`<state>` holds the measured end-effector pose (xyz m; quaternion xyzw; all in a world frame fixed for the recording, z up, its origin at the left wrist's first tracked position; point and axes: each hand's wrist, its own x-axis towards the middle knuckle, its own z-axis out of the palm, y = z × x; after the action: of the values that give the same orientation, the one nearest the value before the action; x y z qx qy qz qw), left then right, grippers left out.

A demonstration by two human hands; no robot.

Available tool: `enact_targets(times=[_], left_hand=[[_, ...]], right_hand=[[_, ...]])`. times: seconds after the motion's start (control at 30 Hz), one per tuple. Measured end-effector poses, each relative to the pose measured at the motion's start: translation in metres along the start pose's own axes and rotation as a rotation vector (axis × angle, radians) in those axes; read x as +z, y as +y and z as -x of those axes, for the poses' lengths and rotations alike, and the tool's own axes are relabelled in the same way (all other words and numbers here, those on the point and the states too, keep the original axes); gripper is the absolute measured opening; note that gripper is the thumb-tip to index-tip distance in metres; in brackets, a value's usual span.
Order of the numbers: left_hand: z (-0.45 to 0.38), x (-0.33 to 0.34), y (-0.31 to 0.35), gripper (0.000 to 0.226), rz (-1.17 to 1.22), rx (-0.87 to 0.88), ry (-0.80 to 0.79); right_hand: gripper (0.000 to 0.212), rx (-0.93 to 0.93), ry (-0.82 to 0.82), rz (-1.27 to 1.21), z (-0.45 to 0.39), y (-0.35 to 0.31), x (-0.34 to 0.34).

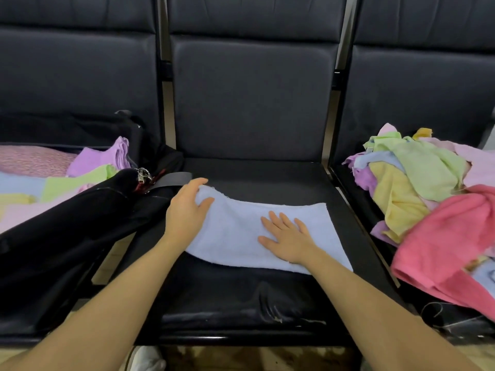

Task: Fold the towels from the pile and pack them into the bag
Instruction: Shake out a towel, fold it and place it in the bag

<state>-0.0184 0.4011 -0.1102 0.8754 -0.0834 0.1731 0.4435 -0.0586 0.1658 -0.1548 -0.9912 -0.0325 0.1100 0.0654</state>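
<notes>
A light blue towel (241, 231) lies across the middle seat (241, 298), already folded into a long band. The right hand (288, 238) rests flat on it, fingers straight and spread, holding nothing; I think it pins the cloth so it does not slide. The left hand (187, 207) curls around the towel's left end, the thumb on top and the fingers at the far edge, probably to bring this end over for the next fold. The open black bag (80, 210) on the left seat already holds folded towels. The pile (428, 188) waits on the right seat, within easy reach.
</notes>
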Motion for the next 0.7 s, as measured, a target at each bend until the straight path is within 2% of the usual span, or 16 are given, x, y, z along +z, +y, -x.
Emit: enact_targets(times=[0.13, 0.27, 0.3, 0.43, 0.5, 0.57, 0.7], left_hand=[[-0.004, -0.005, 0.021, 0.041, 0.029, 0.066, 0.010], [0.000, 0.003, 0.043, 0.037, 0.049, 0.102, -0.040], [0.001, 0.007, 0.049, 0.036, 0.066, 0.105, -0.053], [0.007, 0.035, 0.065, 0.035, 0.124, 0.061, -0.084], [0.011, 0.051, 0.073, 0.028, 0.172, 0.023, -0.105], [0.016, 0.066, 0.079, 0.012, 0.226, -0.008, -0.123], [0.020, 0.087, 0.091, 0.015, 0.277, -0.057, -0.100]], right_hand=[[0.061, -0.062, -0.019, -0.131, -0.017, -0.030, 0.005], [0.058, -0.131, -0.008, -0.428, -0.016, -0.025, -0.008], [0.056, -0.132, 0.027, -0.422, -0.013, -0.017, -0.014], [0.046, -0.050, 0.218, 0.013, 0.010, 0.027, -0.027], [0.046, -0.008, 0.211, 0.080, 0.023, 0.046, -0.028], [0.047, -0.004, 0.160, 0.047, 0.031, 0.055, -0.025], [0.041, 0.051, 0.267, -0.254, 0.027, 0.057, -0.024]])
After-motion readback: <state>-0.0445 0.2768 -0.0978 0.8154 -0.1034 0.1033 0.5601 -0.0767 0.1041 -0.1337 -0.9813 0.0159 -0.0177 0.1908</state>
